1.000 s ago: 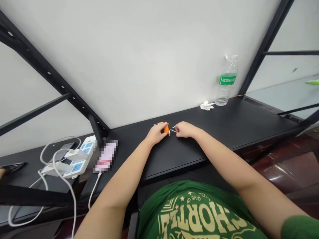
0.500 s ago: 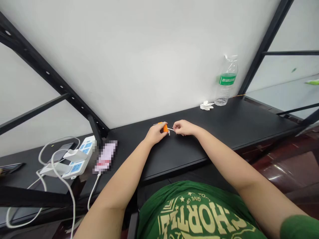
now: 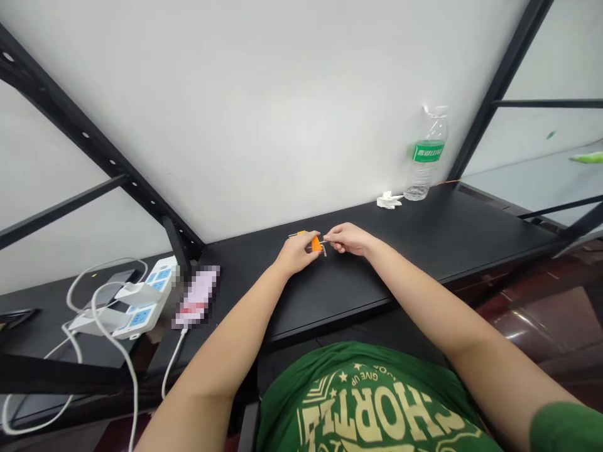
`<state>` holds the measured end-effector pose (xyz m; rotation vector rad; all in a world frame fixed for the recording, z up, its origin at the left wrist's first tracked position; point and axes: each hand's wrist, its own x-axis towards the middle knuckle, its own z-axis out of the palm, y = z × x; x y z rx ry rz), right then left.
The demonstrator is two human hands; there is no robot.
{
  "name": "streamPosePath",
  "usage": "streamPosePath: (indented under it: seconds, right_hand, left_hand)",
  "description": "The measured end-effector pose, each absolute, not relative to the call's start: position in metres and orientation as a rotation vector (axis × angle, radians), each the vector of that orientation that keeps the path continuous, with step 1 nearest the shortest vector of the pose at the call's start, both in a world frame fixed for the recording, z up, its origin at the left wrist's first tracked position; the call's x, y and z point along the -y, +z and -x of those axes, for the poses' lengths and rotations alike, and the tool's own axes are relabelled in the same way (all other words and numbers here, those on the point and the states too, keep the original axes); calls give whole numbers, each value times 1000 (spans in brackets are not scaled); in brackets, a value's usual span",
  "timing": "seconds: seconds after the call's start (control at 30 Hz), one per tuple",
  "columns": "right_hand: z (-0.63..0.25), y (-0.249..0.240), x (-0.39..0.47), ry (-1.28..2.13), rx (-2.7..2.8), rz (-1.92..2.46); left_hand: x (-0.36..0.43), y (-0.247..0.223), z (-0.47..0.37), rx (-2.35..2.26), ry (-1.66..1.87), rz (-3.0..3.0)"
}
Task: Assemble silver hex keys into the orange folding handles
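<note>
My left hand is closed round a small orange holder above the black table. Thin metal rods stick out of the holder on both sides, one with a bent end hanging low on its right. Just to the right, my right hand pinches the end of a thin metal rod that reaches to the orange piece. The fingers of both hands hide parts of the holder and rod.
At the back right stand a clear bottle with a green label and a crumpled white tissue. To the left lie a blurred-out phone, a white power strip and looping white cables. Black frame posts rise on both sides.
My right hand has shifted slightly left and up, closer to the orange holder, and less of the rod shows between the hands. The whole view has moved slightly.
</note>
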<state>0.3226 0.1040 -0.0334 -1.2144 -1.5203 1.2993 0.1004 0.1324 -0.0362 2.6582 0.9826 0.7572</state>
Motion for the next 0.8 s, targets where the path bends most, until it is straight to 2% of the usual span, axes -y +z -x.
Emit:
streamPosePath:
  seconds: [0.3, 0.53, 0.8]
  right_hand:
    - [-291, -39, -96, 792, 1778, 1341]
    - [-323, -33, -103, 384, 1924, 1629]
    - [-338, -36, -109, 255, 2143, 1849]
  left_hand:
    - [-128, -36, -107, -1159, 698, -2693]
    - [-133, -36, -103, -1276, 681, -2593]
    - [-140, -38, -94, -1403, 667, -2470]
